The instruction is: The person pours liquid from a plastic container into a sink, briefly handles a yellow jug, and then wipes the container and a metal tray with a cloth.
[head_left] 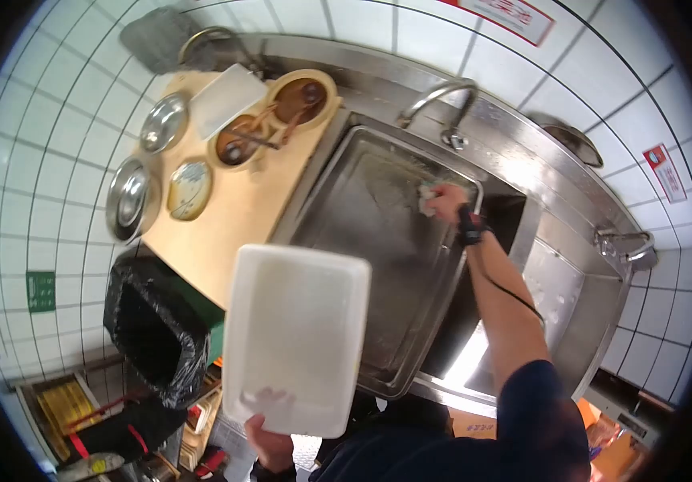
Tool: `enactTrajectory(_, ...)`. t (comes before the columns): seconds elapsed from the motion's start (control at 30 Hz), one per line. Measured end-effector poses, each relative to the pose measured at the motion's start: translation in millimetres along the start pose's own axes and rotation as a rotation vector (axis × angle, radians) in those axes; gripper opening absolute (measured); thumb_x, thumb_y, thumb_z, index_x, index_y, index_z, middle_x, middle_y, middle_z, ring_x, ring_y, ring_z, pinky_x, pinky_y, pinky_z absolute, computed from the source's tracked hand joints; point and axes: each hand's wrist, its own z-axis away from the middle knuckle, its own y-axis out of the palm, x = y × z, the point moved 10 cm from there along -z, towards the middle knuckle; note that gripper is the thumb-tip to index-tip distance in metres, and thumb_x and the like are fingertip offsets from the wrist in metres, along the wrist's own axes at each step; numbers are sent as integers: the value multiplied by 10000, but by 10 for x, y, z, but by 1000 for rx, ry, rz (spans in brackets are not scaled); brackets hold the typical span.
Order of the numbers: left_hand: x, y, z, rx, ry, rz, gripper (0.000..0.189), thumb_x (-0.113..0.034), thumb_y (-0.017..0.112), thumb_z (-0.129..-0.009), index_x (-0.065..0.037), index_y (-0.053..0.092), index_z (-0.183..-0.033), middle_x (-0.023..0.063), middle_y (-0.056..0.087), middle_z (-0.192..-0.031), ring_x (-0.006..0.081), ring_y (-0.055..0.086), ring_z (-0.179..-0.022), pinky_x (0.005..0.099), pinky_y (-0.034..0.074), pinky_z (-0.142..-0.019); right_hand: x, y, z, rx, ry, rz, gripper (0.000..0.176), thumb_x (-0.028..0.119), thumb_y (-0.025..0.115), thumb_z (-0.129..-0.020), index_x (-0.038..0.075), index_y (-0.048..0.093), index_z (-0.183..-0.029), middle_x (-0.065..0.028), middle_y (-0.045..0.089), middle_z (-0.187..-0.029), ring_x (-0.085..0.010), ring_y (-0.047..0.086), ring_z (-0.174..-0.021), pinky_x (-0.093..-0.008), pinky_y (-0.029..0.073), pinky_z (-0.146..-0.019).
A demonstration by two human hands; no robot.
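My left hand (269, 443) grips the near end of a white plastic tub (298, 337); its fingers show faintly through the translucent bottom. The tub is held up in front of me over the left edge of a large metal tray (386, 273). My right hand (448, 202) is closed on a small pale crumpled cloth (425, 199) at the tray's far right corner. The tray lies across the sink, and its surface looks wet, with a yellowish smear near the far end. Between hand and tray, the exact contact is too small to make out.
A curved faucet (442, 100) stands behind the tray. Left is a wooden board (225, 209) bearing metal bowls (131, 199), a patterned dish (190, 189), a white lid (228, 100) and brown-filled containers (302, 100). A black-lined bin (153, 321) stands below; a sink basin (551, 281) lies right.
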Motion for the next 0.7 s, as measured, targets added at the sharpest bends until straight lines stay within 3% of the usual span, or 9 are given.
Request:
enactTrajectory(0.03, 4, -27, -76, -17, 15, 6, 704, -263, 482, -835, 2, 405, -1483, 186, 539, -1360, 383, 558, -1262, 565, 446, -1105, 45, -52, 253, -4, 134, -358, 356, 138, 754, -825, 20, 688, -1155, -55, 726, -1015, -162, 678, -907, -289, 534, -826)
enactTrajectory(0.1, 90, 0, -273, 20, -14, 20, 707, -225, 518, -834, 5, 388, -1490, 194, 531, -1368, 384, 560, -1261, 574, 446, -1104, 260, -161, 530, 81, -21, -632, 278, 79, 734, -866, 15, 708, -1135, -28, 731, -1006, -102, 656, -915, -254, 510, -809)
enactTrajectory(0.13, 128, 20, -377, 25, -16, 25, 707, -225, 518, -834, 5, 388, -1490, 194, 531, -1368, 384, 560, -1261, 574, 446, -1104, 419, -219, 772, 76, -24, -629, 278, 79, 734, -866, 15, 708, -1135, -28, 731, -1006, -102, 656, -915, -254, 510, -809)
enactTrajectory(0.2, 221, 218, -532, 157, 7, 25, 707, -166, 552, -831, 10, 381, -1493, 190, 527, -1381, 355, 543, -1290, 533, 431, -1121, 1025, -391, 1410, 121, -232, -812, 238, 17, 697, -881, 9, 688, -1119, -25, 719, -997, -90, 646, -904, -228, 491, -821)
enactTrajectory(0.33, 273, 744, -693, 324, 34, 15, 693, -106, 543, -835, 19, 370, -1495, 171, 519, -1406, 300, 502, -1336, 428, 393, -1150, 1726, -540, 2368, 119, -367, -723, 218, -33, 707, -881, 45, 650, -1076, 33, 652, -967, -67, 615, -882, -235, 496, -792)
enactTrajectory(0.5, 379, 1247, -619, 518, -42, -12, 705, -116, 551, -820, 10, 388, -1495, 154, 539, -1399, 296, 512, -1336, 425, 407, -1143, 1920, -554, 2965, -77, -447, -570, 237, -18, 734, -871, 51, 621, -1068, 11, 639, -1028, -81, 610, -943, -259, 505, -851)
enactTrajectory(0.57, 513, 1391, -577, 642, -117, -58, 844, -65, 533, -790, -1, 238, -1578, 178, 476, -1459, 307, 490, -1356, 429, 390, -1162, 1874, -609, 3141, -125, -451, -603, 246, -35, 719, -876, 57, 610, -1076, 6, 639, -1032, -87, 617, -961, -267, 505, -864)
enactTrajectory(0.7, 577, 1596, -371, 703, -205, -162, 939, -32, 517, -778, -24, 113, -1626, 177, 456, -1477, 305, 484, -1362, 422, 390, -1163, 1621, -840, 3453, -293, -487, -724, 287, -71, 691, -887, 56, 589, -1123, 7, 629, -1061, -91, 616, -963, -268, 508, -848)
